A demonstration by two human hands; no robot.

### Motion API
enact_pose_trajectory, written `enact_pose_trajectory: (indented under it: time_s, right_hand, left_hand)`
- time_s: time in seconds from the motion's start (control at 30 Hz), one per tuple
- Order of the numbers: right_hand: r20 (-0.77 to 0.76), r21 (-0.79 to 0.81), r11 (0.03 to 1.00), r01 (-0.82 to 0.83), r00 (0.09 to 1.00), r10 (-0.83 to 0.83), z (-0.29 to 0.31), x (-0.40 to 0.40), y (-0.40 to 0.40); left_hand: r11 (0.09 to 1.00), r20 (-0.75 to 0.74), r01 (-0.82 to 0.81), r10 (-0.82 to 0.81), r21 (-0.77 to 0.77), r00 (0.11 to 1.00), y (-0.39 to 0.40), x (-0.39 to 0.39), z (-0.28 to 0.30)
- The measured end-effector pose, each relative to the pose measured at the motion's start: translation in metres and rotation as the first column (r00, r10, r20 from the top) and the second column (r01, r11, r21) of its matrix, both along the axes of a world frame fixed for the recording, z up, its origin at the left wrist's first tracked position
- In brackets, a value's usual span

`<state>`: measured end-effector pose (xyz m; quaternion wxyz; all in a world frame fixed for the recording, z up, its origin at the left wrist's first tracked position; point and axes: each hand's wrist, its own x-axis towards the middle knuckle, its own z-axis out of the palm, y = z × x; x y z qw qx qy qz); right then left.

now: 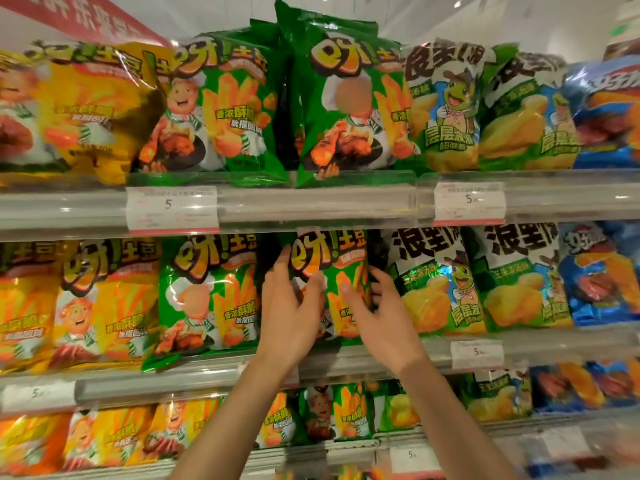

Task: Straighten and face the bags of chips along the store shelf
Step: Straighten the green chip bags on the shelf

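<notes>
A green chip bag point(334, 258) with a cartoon chef and fries stands on the middle shelf point(367, 358), set back from its neighbours. My left hand point(289, 306) grips its left edge, thumb across the front. My right hand point(377, 313) holds its right edge, thumb on the front and fingers behind. A matching green bag point(207, 296) stands upright to the left. On the top shelf point(311, 199), another green bag point(349, 98) leans forward and sticks up above its row.
Yellow bags point(104, 299) fill the left of each shelf. Green-and-white turtle bags point(443, 282) and blue bags point(602, 275) fill the right. Clear rails with price tags point(172, 211) front each shelf. A lower shelf point(294, 452) holds more bags.
</notes>
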<state>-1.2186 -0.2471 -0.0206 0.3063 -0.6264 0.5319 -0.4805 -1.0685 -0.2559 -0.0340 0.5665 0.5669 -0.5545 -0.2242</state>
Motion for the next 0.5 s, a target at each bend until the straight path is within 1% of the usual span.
enact_pose_trajectory:
  time_s: [0.07, 0.17, 0.23, 0.37, 0.5]
  right_hand:
    - [-0.005, -0.009, 1.000, 0.026, 1.000, -0.026, 0.000, -0.008, -0.003]
    - [-0.036, 0.073, 0.997, -0.013, 0.999, 0.016, -0.005, -0.012, -0.008]
    - [-0.038, 0.119, 0.992, -0.041, 0.998, 0.045, -0.011, -0.013, -0.010]
    - [0.039, 0.112, 0.989, -0.097, 0.995, 0.094, 0.003, -0.014, -0.015]
    - [0.062, 0.127, 0.987, -0.099, 0.994, 0.092, 0.021, -0.004, -0.028]
  left_hand:
    - [1.000, -0.002, 0.013, -0.013, 0.009, 1.000, -0.001, -0.003, 0.000]
    - [0.999, -0.031, 0.035, -0.035, -0.014, 0.999, 0.005, -0.004, 0.003]
    - [0.999, -0.019, 0.033, -0.034, -0.033, 0.999, 0.010, -0.004, 0.004]
    - [0.998, -0.064, 0.070, -0.070, -0.007, 0.995, 0.007, 0.001, 0.006]
    - [0.990, -0.079, 0.136, -0.133, 0.035, 0.988, -0.005, -0.001, 0.018]
